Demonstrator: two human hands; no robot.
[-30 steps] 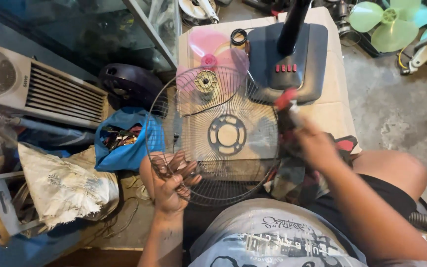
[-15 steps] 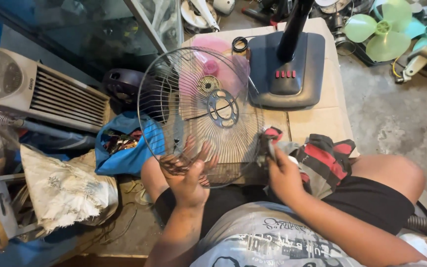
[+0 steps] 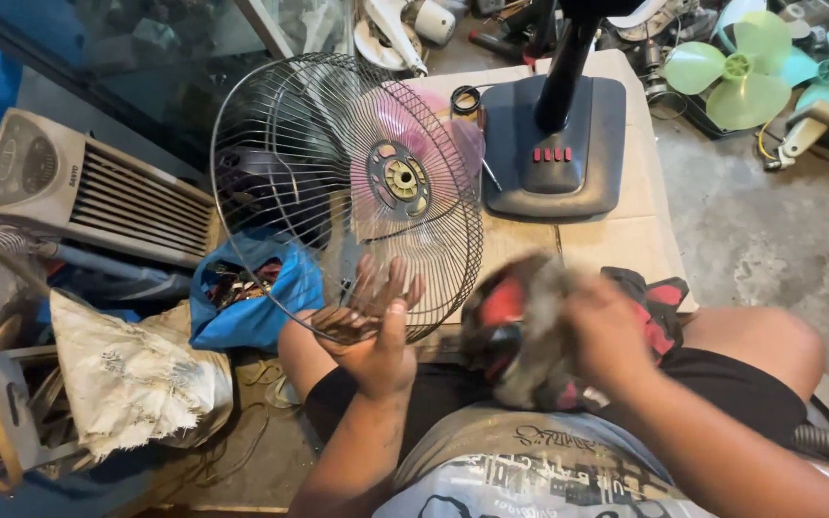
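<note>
My left hand point(image 3: 373, 326) grips the lower rim of a round black wire fan guard point(image 3: 338, 182) and holds it tilted up on edge in front of me. Through its wires a pink fan blade point(image 3: 438, 125) shows, lying on the cardboard behind. My right hand point(image 3: 602, 331) is blurred and holds a bunched red, black and grey rag point(image 3: 520, 331) just right of the guard's lower edge, over my lap.
A dark fan base point(image 3: 554, 158) with red buttons and a black pole stands on cardboard point(image 3: 626, 240). A white fan heater point(image 3: 88, 187) sits at left, a blue bag point(image 3: 261, 297) and crumpled white sack point(image 3: 136, 374) below it. Green fan blades point(image 3: 736, 77) lie on concrete at right.
My left hand has lifted the wire guard from flat on the cardboard to upright. My right hand came back from the fan base and picked up the rag.
</note>
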